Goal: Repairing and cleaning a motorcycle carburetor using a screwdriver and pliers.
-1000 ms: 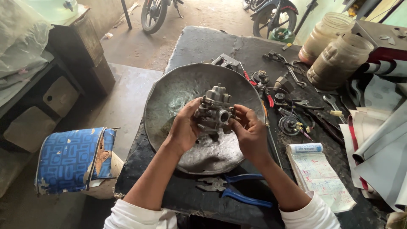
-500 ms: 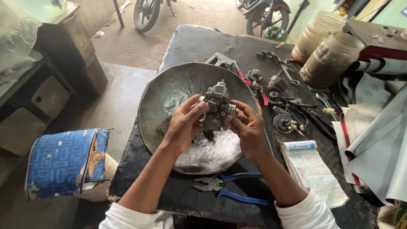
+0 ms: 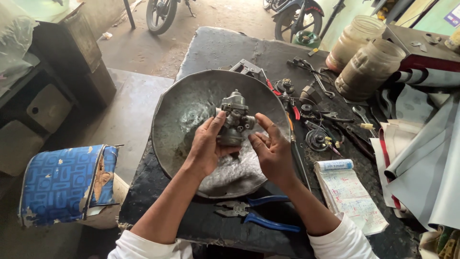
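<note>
**Carburettor held over the metal pan**

Your left hand (image 3: 207, 146) has the carburettor (image 3: 233, 120) in its grip, fingers wrapped round the lower body, thumb up along the near side. The grey metal part stands roughly upright, its cap end pointing away from you, and it sits above the big round metal pan (image 3: 177, 115), clear of the pan's floor. Your right hand (image 3: 272, 148) is just beside it, palm open and turned toward the part, fingers spread and slightly curled; the fingertips are close to the carburettor's right side, but whether they touch it I cannot tell.

The pan rests on the dark worktop (image 3: 215, 45), and pale foamy liquid (image 3: 232, 170) lies in its near half, right under your wrists. Just in front of the pan's near rim lie blue-handled pliers (image 3: 258, 216), jaws pointing left. To your right, a lined notebook (image 3: 352, 194) lies flat near the worktop's edge. Beyond it there is a scatter of small tools and parts (image 3: 318, 117), with red-handled ones among them. Two grimy plastic jars (image 3: 369, 67) stand at the far right corner. On the floor to your left sits a worn blue patterned seat (image 3: 60, 184).
</note>
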